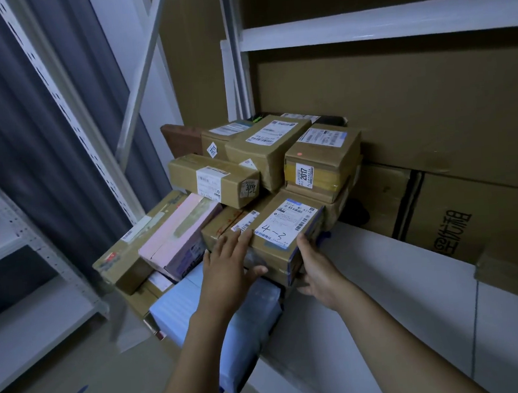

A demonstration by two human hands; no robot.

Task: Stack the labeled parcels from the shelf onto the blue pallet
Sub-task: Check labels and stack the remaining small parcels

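A heap of labeled cardboard parcels sits on the white shelf point(381, 267). At its front lies a brown parcel marked "4-3" point(281, 236) on a white label. My left hand point(229, 267) lies flat against that parcel's left front corner, fingers spread. My right hand point(314, 269) grips its right end, thumb on top and fingers underneath. Above it rest a parcel labeled "2017" point(320, 160) and a long parcel point(216, 181). A pink box point(180, 236) leans at the left. No blue pallet is in view.
A pale blue padded bag point(198, 306) hangs off the shelf edge under my left forearm. Large flat cartons point(431, 114) stand behind and right of the heap. White racking uprights point(68, 118) and a second shelf unit point(16, 277) stand at the left, with grey curtain behind.
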